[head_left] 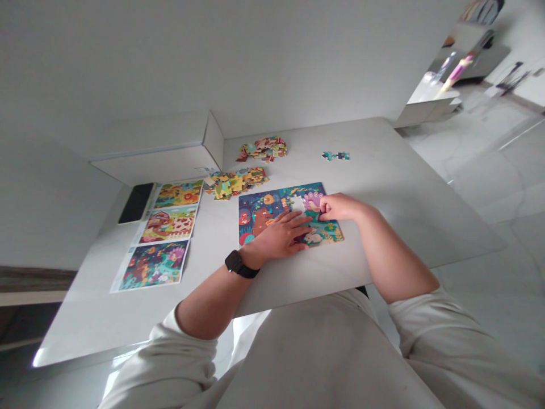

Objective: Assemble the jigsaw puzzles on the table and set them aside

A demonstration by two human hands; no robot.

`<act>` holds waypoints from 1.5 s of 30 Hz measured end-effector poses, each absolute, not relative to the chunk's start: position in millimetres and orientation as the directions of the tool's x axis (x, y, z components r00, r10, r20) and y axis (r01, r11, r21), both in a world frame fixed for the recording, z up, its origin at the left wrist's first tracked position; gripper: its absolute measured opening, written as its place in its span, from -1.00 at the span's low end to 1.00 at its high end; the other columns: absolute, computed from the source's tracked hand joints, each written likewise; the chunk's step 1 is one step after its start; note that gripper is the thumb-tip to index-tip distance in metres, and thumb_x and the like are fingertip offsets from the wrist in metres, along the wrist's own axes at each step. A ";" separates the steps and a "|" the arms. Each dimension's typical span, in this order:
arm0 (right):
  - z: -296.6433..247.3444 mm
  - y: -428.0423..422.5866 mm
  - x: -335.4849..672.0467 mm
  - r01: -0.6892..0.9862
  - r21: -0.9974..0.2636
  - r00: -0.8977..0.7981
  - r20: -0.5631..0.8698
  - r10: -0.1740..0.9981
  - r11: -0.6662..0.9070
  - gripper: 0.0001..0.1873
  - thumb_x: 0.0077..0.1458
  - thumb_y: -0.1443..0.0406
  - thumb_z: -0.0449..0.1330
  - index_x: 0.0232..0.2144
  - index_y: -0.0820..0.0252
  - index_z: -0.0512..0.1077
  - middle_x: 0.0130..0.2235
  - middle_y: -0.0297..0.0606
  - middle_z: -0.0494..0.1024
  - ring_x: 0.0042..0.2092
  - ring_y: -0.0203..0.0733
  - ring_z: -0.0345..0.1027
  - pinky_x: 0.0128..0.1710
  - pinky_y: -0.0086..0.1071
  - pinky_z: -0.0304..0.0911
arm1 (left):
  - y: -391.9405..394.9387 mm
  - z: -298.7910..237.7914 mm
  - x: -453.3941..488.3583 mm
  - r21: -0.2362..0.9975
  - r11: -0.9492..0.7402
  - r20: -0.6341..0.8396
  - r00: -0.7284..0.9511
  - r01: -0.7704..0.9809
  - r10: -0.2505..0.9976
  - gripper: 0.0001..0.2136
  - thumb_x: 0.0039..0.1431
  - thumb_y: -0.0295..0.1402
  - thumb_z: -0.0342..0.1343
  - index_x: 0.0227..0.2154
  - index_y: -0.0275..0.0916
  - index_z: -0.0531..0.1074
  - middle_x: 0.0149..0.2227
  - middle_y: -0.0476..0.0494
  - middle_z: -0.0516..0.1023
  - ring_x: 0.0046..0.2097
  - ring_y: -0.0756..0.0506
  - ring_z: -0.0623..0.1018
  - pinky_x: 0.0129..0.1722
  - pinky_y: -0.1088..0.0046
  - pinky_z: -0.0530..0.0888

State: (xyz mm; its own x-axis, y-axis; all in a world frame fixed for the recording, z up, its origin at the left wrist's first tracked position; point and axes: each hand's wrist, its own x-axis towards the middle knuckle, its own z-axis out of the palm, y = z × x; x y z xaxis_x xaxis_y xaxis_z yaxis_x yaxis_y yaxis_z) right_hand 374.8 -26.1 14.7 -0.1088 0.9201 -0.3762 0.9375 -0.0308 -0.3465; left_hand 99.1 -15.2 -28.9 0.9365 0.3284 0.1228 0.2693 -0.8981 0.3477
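Observation:
A colourful jigsaw puzzle (264,213) lies on the white table (383,193), nearly filled, with a white gap (297,203) near its top middle. My left hand (283,234) rests flat on the puzzle with its fingers stretched out, a black watch on the wrist. My right hand (336,207) sits at the puzzle's right part, fingers curled and pinched just right of the gap; what they hold is too small to make out.
Two heaps of loose pieces (236,183) (263,149) lie behind the puzzle, and a few joined teal pieces (336,155) at the far right. A picture sheet (164,233), a black phone (137,202) and a white box (170,150) are on the left.

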 end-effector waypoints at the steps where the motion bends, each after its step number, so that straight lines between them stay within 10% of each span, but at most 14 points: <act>1: 15.1 -25.9 374.7 0.937 -0.348 -0.109 -0.382 0.918 -0.033 -0.82 0.10 0.16 0.48 -0.28 0.04 0.60 -0.26 -0.34 0.71 -0.24 -0.15 0.53 -0.30 -0.38 0.21 | -15.0 -29.8 99.6 0.352 -0.898 0.119 0.938 0.266 0.324 -0.52 0.43 -0.05 0.22 0.32 -0.05 0.52 0.47 -0.17 0.40 0.53 -0.40 0.27 0.54 -0.20 0.17; 31: 18.9 -30.7 368.3 0.964 -0.266 -0.102 -0.411 0.906 -0.012 -0.72 0.04 0.22 0.50 -0.19 0.05 0.59 -0.19 -0.33 0.72 -0.22 -0.15 0.56 -0.31 -0.39 0.24 | -19.8 -32.5 101.4 0.334 -0.906 0.191 0.922 0.262 0.337 -0.53 0.39 -0.04 0.26 0.29 0.01 0.55 0.46 -0.23 0.40 0.53 -0.42 0.26 0.51 -0.23 0.22; 37: 30.1 -16.1 391.0 0.884 -0.468 -0.202 -0.350 0.915 0.016 -0.76 0.18 0.15 0.43 -0.12 0.04 0.62 -0.14 -0.30 0.76 -0.17 -0.14 0.60 -0.19 -0.40 0.35 | -11.9 -21.4 93.9 0.352 -0.887 0.366 0.828 0.300 0.425 -0.62 0.45 -0.24 0.20 0.27 -0.03 0.55 0.39 -0.27 0.46 0.46 -0.36 0.36 0.45 -0.17 0.35; 45: 29.2 59.8 486.2 0.886 -0.361 0.266 -0.119 0.956 -0.292 -0.78 0.23 0.31 0.30 -0.10 0.15 0.68 -0.03 -0.14 0.77 -0.09 -0.12 0.64 -0.17 -0.41 0.34 | -4.9 -24.2 88.0 0.452 -0.838 0.498 0.693 0.305 0.521 -0.77 0.50 -0.31 0.12 0.08 -0.10 0.61 0.17 -0.25 0.62 0.20 -0.24 0.60 0.25 0.02 0.54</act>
State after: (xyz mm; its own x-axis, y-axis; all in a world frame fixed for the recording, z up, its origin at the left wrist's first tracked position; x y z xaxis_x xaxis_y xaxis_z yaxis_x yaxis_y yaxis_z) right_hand 486.2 59.8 29.2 0.2663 0.9565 -0.1190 0.8857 -0.2916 -0.3613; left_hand 88.0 -4.9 -24.2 0.6933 0.5206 0.4982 0.3047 -0.8383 0.4521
